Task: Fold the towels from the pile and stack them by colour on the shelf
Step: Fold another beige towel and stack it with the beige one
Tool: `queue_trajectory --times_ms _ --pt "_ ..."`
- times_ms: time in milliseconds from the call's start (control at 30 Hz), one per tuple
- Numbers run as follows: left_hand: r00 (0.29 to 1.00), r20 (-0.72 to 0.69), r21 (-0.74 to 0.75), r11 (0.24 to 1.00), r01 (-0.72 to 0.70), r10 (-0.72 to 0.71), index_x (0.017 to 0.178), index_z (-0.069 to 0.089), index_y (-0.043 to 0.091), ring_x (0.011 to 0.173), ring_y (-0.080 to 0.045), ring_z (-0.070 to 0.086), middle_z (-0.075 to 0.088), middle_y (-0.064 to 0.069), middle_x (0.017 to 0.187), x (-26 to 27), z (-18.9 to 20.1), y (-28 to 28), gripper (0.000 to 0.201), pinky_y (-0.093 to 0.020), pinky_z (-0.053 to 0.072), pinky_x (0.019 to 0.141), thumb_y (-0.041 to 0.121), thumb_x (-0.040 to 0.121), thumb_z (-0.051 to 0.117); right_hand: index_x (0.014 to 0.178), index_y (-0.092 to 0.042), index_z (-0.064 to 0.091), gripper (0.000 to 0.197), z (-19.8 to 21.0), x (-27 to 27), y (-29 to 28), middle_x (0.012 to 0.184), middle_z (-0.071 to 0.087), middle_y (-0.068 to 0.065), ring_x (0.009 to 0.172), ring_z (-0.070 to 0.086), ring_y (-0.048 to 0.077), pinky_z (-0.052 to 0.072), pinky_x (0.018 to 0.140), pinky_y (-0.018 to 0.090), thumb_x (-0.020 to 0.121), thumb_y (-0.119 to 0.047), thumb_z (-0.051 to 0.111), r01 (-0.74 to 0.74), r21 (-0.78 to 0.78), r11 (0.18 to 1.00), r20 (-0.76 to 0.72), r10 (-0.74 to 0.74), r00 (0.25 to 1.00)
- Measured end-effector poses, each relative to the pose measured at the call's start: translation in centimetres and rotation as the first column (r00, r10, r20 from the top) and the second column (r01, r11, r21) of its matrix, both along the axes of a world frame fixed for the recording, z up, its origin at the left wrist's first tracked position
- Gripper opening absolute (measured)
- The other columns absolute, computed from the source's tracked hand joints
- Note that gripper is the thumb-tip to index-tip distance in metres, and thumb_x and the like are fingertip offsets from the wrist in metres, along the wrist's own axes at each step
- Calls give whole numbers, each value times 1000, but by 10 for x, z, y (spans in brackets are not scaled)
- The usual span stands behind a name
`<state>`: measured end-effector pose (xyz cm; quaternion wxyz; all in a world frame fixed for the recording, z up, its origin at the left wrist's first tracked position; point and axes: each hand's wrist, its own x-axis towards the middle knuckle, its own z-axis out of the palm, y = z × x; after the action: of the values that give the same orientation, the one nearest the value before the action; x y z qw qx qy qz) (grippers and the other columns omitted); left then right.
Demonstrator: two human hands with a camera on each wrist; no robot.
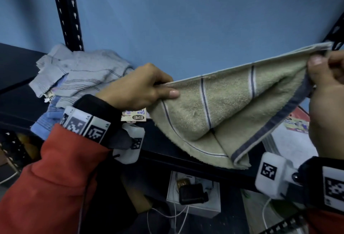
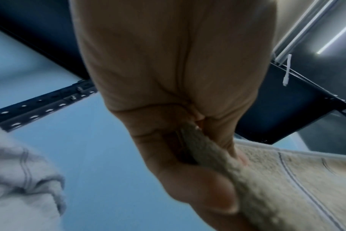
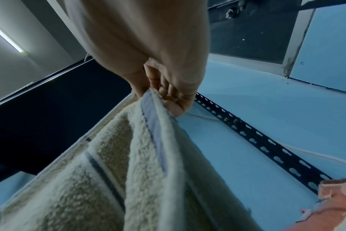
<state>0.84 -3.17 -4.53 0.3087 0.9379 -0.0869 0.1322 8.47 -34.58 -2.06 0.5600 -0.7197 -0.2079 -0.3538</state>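
Note:
A beige towel [image 1: 227, 107] with dark blue stripes and a blue hem hangs doubled in the air above the dark shelf [image 1: 167, 152]. My left hand [image 1: 141, 86] pinches its left top corner between thumb and fingers. My right hand [image 1: 325, 70] pinches the right top corner, held higher. In the left wrist view the beige towel [image 2: 267, 187] runs out of my left hand [image 2: 198, 148]. The right wrist view shows the towel [image 3: 128, 171] hanging from my right hand [image 3: 164, 96]. A pile of grey and blue striped towels [image 1: 78, 77] lies at the shelf's back left.
A black slotted upright [image 1: 67, 10] stands behind the pile against the blue wall. A paper label [image 1: 135, 115] lies on the shelf below my left hand. A white stack topped with red packaging [image 1: 296, 122] sits at right. A white box with dark items [image 1: 193, 194] is below the shelf.

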Motion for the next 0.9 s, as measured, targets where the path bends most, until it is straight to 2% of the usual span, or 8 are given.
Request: queue_trajectory --times_ms 67,133,200,300,433,533,700,900 --pt "1000 -13 -110 994 -11 9 84 70 3 50 -15 60 63 -14 63 -2 0 9 33 -26 49 47 31 99 63 80 -47 63 29 0 0 0 77 60 -23 77 55 2 46 77 28 84 -75 55 32 -13 999 26 -31 999" --pt "996 -84 -306 951 -36 10 92 70 -3 48 -21 66 68 -17 65 -4 -3 13 36 -27 50 41 29 101 57 84 -39 64 22 -3 1 4 80 62 -14 75 56 6 45 72 23 93 -58 59 74 -55 996 27 -72 997" --pt "979 -204 -469 877 -105 8 99 70 -6 49 -25 69 72 -19 70 -5 -8 12 40 -24 47 37 30 103 53 87 -24 65 16 -11 5 5 79 64 4 69 55 11 45 64 26 96 -37 63 100 -161 982 -9 -103 995" --pt "936 -350 -524 834 -173 -26 101 69 -9 51 -24 68 74 -22 76 -4 -15 11 44 -24 49 41 31 105 51 81 -15 66 14 -22 9 9 73 64 15 61 52 15 44 62 35 93 -21 69 38 -231 972 -145 -73 987" --pt "897 -414 -550 828 -111 -155 92 71 -5 63 -25 72 75 -23 83 -5 -11 7 45 -26 53 50 31 105 48 71 -19 60 20 -29 12 16 68 67 16 57 60 28 55 66 45 89 -17 71 52 -216 975 -174 -91 981" --pt "873 -400 -623 781 -36 -279 93 71 -6 76 -28 75 76 -21 89 -5 -7 -7 44 -27 55 57 29 104 47 76 -17 61 13 -28 4 30 59 65 4 59 64 35 58 63 54 87 -15 69 -8 -229 973 -161 -30 986" --pt "828 -381 -676 735 54 -411 104 70 -2 91 -29 77 76 -20 106 -2 -12 -34 40 -25 56 59 28 105 44 81 -17 66 10 -29 -21 64 74 67 1 67 62 20 51 63 32 85 -11 74 -285 -401 871 -170 235 957" --pt "831 -338 -691 716 100 -442 120 65 -3 106 -32 73 75 -16 115 2 -17 -38 38 -27 60 67 19 111 37 86 -18 69 15 -35 -32 77 82 67 -6 82 63 13 49 69 24 80 -6 76 -423 -571 704 -262 332 906"
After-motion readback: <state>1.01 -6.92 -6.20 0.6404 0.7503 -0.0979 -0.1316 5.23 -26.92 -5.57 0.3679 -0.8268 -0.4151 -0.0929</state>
